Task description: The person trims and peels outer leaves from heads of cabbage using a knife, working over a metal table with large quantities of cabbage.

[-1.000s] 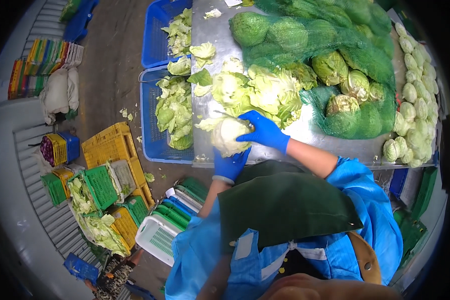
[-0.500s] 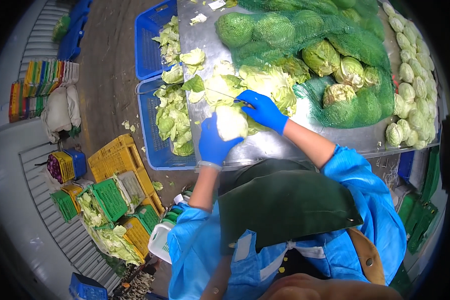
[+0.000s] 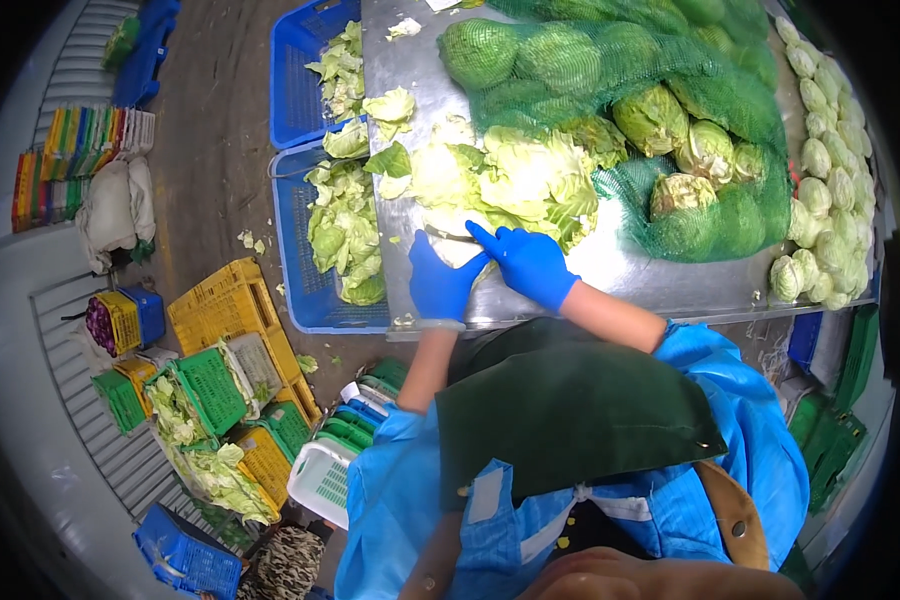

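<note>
Here, just above centre at twelve o'clock, the gloved left hand (image 3: pixel 440 282) clasps a pale cabbage (image 3: pixel 456 251). The right hand (image 3: pixel 526 264), at its three o'clock, grips a knife (image 3: pixel 450 237), blade pointing toward nine. If the rounded head rolled, that blade could slip into the left fingers nearby.

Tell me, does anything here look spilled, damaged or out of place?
Yes, a little. Pale leaf scraps lie on the floor left of the blue baskets, outside any container. On the table, one cabbage among the green netting has a browned top, unlike the pale heads at right.
</note>
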Action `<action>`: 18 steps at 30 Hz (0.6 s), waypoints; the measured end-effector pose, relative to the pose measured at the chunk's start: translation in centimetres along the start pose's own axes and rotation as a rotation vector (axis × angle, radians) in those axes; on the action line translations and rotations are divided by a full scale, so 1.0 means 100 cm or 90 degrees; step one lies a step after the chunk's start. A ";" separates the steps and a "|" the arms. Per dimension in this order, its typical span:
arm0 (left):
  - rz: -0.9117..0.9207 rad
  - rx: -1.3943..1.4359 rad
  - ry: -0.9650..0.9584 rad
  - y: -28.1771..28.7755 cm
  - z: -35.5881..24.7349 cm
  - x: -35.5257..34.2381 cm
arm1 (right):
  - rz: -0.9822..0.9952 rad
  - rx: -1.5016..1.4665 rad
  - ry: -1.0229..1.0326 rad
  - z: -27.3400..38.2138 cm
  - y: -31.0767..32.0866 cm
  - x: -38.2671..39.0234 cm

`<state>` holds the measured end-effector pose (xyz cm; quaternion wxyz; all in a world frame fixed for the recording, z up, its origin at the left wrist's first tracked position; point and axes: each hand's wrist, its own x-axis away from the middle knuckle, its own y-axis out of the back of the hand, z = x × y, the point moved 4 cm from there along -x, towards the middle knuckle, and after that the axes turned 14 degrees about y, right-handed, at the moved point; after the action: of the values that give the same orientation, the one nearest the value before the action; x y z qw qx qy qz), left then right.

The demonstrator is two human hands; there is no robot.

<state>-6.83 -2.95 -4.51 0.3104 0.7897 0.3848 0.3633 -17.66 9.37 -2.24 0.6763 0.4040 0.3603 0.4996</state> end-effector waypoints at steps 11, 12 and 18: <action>-0.028 -0.087 -0.075 -0.019 -0.003 0.035 | -0.054 -0.237 -0.189 -0.111 -0.031 -0.041; -0.021 -0.003 -0.094 -0.014 0.009 0.030 | -0.026 -0.403 -0.236 -0.103 -0.022 -0.042; 0.109 0.247 -0.175 -0.009 0.065 0.034 | -0.038 -0.506 -0.272 -0.067 -0.042 -0.021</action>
<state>-0.35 -1.03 -7.56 0.1703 0.9062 0.3333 0.1968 -22.51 7.84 -8.63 0.8524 0.1965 0.0046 0.4846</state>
